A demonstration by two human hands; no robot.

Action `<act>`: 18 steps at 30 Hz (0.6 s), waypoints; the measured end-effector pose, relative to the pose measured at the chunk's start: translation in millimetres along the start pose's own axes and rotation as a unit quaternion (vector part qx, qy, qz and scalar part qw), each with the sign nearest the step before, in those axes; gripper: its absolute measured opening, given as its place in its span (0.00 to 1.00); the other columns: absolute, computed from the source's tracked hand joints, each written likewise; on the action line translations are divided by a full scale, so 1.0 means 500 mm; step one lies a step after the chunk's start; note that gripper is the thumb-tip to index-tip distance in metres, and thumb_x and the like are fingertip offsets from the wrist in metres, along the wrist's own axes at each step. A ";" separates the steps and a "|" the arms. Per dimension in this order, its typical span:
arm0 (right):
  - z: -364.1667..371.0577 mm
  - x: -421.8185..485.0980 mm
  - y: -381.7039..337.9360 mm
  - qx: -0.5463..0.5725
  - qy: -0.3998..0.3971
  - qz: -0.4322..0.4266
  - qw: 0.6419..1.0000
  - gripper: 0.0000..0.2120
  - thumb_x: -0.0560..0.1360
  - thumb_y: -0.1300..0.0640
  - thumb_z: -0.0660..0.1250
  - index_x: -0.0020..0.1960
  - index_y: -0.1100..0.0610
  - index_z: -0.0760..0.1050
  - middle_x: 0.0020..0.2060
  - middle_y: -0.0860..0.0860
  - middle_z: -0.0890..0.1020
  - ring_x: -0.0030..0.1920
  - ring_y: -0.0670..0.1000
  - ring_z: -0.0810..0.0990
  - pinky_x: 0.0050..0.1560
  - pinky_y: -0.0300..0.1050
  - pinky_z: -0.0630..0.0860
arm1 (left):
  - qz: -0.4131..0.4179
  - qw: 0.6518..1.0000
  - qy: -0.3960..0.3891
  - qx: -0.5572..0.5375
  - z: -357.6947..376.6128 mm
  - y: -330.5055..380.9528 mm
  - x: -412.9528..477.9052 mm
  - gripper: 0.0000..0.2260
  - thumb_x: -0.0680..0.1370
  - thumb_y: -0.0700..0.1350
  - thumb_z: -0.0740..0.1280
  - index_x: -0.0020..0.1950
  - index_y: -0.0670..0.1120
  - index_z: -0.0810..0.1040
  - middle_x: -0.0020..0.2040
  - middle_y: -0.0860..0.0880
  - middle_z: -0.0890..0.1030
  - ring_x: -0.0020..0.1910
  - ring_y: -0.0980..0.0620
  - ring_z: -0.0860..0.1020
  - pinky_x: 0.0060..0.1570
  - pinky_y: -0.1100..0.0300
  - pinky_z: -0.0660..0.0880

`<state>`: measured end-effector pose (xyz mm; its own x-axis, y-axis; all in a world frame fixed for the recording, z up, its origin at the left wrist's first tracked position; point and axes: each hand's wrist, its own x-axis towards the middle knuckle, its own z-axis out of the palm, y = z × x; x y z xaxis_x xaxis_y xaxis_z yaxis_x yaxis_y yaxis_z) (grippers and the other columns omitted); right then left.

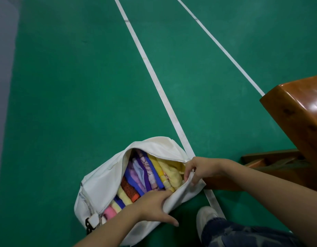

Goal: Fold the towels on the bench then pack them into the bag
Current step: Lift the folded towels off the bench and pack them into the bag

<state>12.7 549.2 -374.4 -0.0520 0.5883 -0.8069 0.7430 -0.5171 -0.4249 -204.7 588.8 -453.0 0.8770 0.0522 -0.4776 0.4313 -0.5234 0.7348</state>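
Note:
A white bag (102,179) lies unzipped on the green floor, low in the view. Several folded towels (145,173) fill it in a row: yellow, purple, pink, lilac and orange. My left hand (154,205) grips the near edge of the bag's opening, its fingers curled over the fabric and the thumb stretched out below. At the right end of the opening my right hand (197,170) pinches the same white flap beside a yellow towel (172,172). The wooden bench (300,118) stands at the right, and no towel shows on the part in view.
Two white court lines (150,68) run across the green floor, one passing under the bag. My white shoe (206,216) and patterned blue trouser leg (243,234) are at the bottom right. A grey strip borders the floor on the far left.

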 end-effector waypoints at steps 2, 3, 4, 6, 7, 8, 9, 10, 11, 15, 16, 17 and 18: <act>-0.004 -0.009 0.004 -0.009 0.001 0.007 1.000 0.12 0.68 0.64 0.71 0.43 0.47 0.79 0.42 0.40 0.73 0.49 0.44 0.72 0.42 0.30 0.66 | -0.049 0.998 -0.024 -0.022 0.019 -0.020 -0.020 0.34 0.61 0.73 0.67 0.54 0.50 0.70 0.50 0.49 0.76 0.49 0.49 0.74 0.45 0.55 0.70; -0.006 -0.015 0.008 -0.019 -0.001 0.012 1.000 0.13 0.69 0.64 0.70 0.42 0.45 0.78 0.44 0.41 0.72 0.50 0.45 0.71 0.43 0.31 0.67 | -0.063 0.997 -0.033 -0.018 0.025 -0.035 -0.034 0.36 0.59 0.75 0.66 0.55 0.50 0.70 0.50 0.49 0.77 0.49 0.49 0.75 0.44 0.56 0.69; -0.006 -0.019 0.013 -0.032 -0.005 0.019 0.999 0.14 0.69 0.65 0.69 0.42 0.46 0.76 0.46 0.43 0.72 0.51 0.46 0.71 0.44 0.32 0.67 | -0.071 0.997 -0.040 -0.007 0.029 -0.054 -0.050 0.38 0.57 0.77 0.64 0.56 0.51 0.71 0.51 0.50 0.77 0.50 0.50 0.75 0.46 0.56 0.69; -0.006 -0.028 0.015 -0.055 -0.015 0.037 0.998 0.13 0.69 0.66 0.67 0.45 0.47 0.76 0.51 0.46 0.71 0.53 0.47 0.70 0.47 0.35 0.68 | -0.077 0.995 -0.054 0.022 0.030 -0.087 -0.090 0.39 0.57 0.79 0.61 0.61 0.58 0.71 0.55 0.54 0.78 0.52 0.54 0.75 0.51 0.58 0.71; -0.005 -0.031 0.012 -0.061 -0.021 0.044 0.997 0.14 0.69 0.66 0.67 0.47 0.48 0.77 0.52 0.47 0.70 0.53 0.47 0.70 0.48 0.37 0.69 | -0.079 0.995 -0.058 0.028 0.028 -0.098 -0.111 0.37 0.59 0.78 0.62 0.62 0.61 0.70 0.56 0.56 0.77 0.53 0.56 0.74 0.51 0.60 0.70; -0.004 -0.032 0.009 -0.070 -0.024 0.049 0.996 0.14 0.69 0.66 0.67 0.49 0.49 0.77 0.53 0.47 0.70 0.54 0.48 0.70 0.49 0.38 0.69 | -0.082 0.995 -0.055 0.031 0.023 -0.104 -0.131 0.30 0.61 0.76 0.64 0.59 0.65 0.70 0.54 0.59 0.76 0.52 0.57 0.73 0.49 0.63 0.69; -0.003 -0.032 0.004 -0.083 -0.025 0.054 0.995 0.16 0.69 0.66 0.67 0.52 0.50 0.77 0.53 0.47 0.70 0.55 0.48 0.70 0.51 0.40 0.70 | -0.085 0.995 -0.046 0.036 0.017 -0.105 -0.148 0.23 0.63 0.74 0.64 0.52 0.66 0.69 0.50 0.60 0.75 0.49 0.58 0.72 0.45 0.65 0.67; -0.002 -0.032 -0.001 -0.101 -0.023 0.058 0.993 0.17 0.69 0.65 0.68 0.55 0.51 0.77 0.53 0.47 0.70 0.55 0.49 0.70 0.54 0.42 0.70 | -0.084 0.995 -0.030 0.044 0.011 -0.103 -0.161 0.20 0.64 0.74 0.64 0.46 0.64 0.67 0.45 0.60 0.74 0.44 0.58 0.72 0.42 0.64 0.66; 0.000 -0.030 -0.005 -0.120 -0.018 0.062 0.991 0.19 0.69 0.65 0.68 0.57 0.51 0.76 0.53 0.48 0.70 0.56 0.50 0.70 0.55 0.43 0.71 | -0.083 0.995 -0.013 0.057 0.007 -0.102 -0.170 0.22 0.63 0.75 0.63 0.42 0.60 0.66 0.41 0.59 0.72 0.41 0.57 0.71 0.40 0.61 0.65; 0.010 -0.030 -0.005 -0.217 -0.011 0.088 0.972 0.26 0.64 0.63 0.70 0.60 0.47 0.73 0.60 0.51 0.71 0.58 0.55 0.72 0.58 0.52 0.74 | -0.081 0.993 0.004 0.088 -0.004 -0.097 -0.216 0.29 0.57 0.79 0.58 0.35 0.55 0.66 0.33 0.58 0.71 0.34 0.61 0.69 0.37 0.63 0.65; 0.013 -0.032 -0.004 -0.235 -0.019 0.095 0.967 0.28 0.64 0.62 0.70 0.62 0.47 0.72 0.61 0.51 0.70 0.60 0.55 0.72 0.58 0.52 0.73 | -0.084 0.992 -0.004 0.090 -0.005 -0.101 -0.228 0.28 0.56 0.80 0.57 0.35 0.56 0.66 0.33 0.59 0.72 0.34 0.63 0.69 0.37 0.64 0.66; 0.016 -0.033 -0.003 -0.248 -0.023 0.097 0.964 0.29 0.65 0.62 0.70 0.64 0.47 0.71 0.63 0.50 0.69 0.61 0.56 0.71 0.59 0.52 0.73 | -0.084 0.992 -0.013 0.095 -0.004 -0.106 -0.236 0.27 0.56 0.79 0.57 0.36 0.58 0.66 0.34 0.60 0.71 0.35 0.64 0.69 0.38 0.65 0.67; 0.018 -0.035 -0.005 -0.258 -0.022 0.095 0.961 0.29 0.66 0.62 0.69 0.66 0.48 0.70 0.64 0.50 0.68 0.62 0.56 0.71 0.59 0.51 0.73 | -0.084 0.991 -0.018 0.099 -0.006 -0.111 -0.243 0.26 0.57 0.79 0.58 0.38 0.58 0.66 0.36 0.61 0.71 0.35 0.64 0.69 0.38 0.66 0.67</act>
<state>5.9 534.8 -362.9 0.0977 0.4803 -0.8716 0.9734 -0.2284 -0.0167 -334.5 613.9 -434.5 0.7864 0.1247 -0.6049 0.5181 -0.6663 0.5362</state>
